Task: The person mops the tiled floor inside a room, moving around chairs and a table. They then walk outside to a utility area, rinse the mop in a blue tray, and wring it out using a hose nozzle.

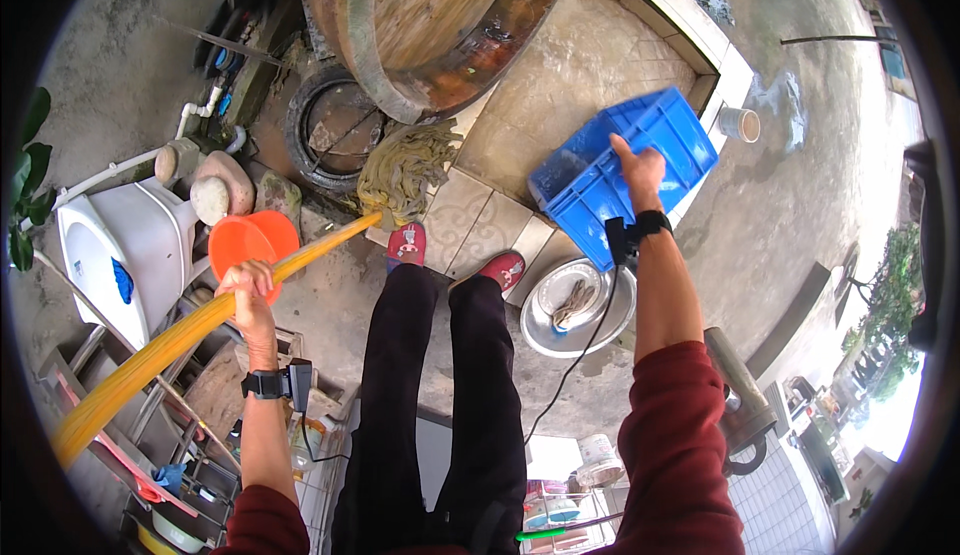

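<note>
My left hand [249,303] is closed around the yellow wooden handle [165,352] of a mop. The grey-green cloth mop head [409,172] rests by the tiled ledge, close to my shoes. My right hand [643,172] grips the rim of a blue plastic crate [675,142], which is tilted over the edge of a shallow tiled basin [570,52]. Below the crate a metal basin [536,322] stands on the ground, with a smaller strainer-like bowl and a bundle of cloth or string in it. Both wrists wear a black strap with a small device and cable.
A large wooden tub [360,52] leans over the basin's left side, near a tyre [300,134]. Orange plastic basins [240,243], stones [225,180] and a white plastic chair [150,232] are at the left. A small white bucket [739,125] is beyond the crate. A cable hangs from my right wrist.
</note>
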`<action>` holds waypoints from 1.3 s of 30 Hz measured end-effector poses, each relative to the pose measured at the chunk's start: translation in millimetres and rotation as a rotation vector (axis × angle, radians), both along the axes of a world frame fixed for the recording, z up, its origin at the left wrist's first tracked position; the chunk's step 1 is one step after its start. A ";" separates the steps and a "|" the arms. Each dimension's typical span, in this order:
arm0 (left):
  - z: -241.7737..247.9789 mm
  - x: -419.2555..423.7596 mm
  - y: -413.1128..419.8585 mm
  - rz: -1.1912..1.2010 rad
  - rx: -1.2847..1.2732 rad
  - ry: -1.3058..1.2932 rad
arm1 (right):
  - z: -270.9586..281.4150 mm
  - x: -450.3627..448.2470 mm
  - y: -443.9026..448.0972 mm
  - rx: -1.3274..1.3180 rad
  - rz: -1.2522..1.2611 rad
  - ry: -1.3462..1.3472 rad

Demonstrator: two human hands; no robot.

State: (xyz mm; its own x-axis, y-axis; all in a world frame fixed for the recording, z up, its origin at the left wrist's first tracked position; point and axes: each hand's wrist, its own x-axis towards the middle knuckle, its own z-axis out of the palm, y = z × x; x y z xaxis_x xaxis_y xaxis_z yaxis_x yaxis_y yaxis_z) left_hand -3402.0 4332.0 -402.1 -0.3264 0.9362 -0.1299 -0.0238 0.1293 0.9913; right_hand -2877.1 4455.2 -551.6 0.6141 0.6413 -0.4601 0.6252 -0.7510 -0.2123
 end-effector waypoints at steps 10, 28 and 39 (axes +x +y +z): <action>3.3 -18.8 5.8 0.046 -0.029 -0.030 | -0.8 -73.6 36.7 -0.117 0.179 -0.028; -3.2 -17.6 13.8 0.042 -0.039 -0.043 | 10.9 56.5 -6.1 0.679 -1.001 0.641; 5.6 -17.5 19.7 -0.007 -0.112 0.045 | -201.6 -104.7 -120.0 0.403 -1.520 1.171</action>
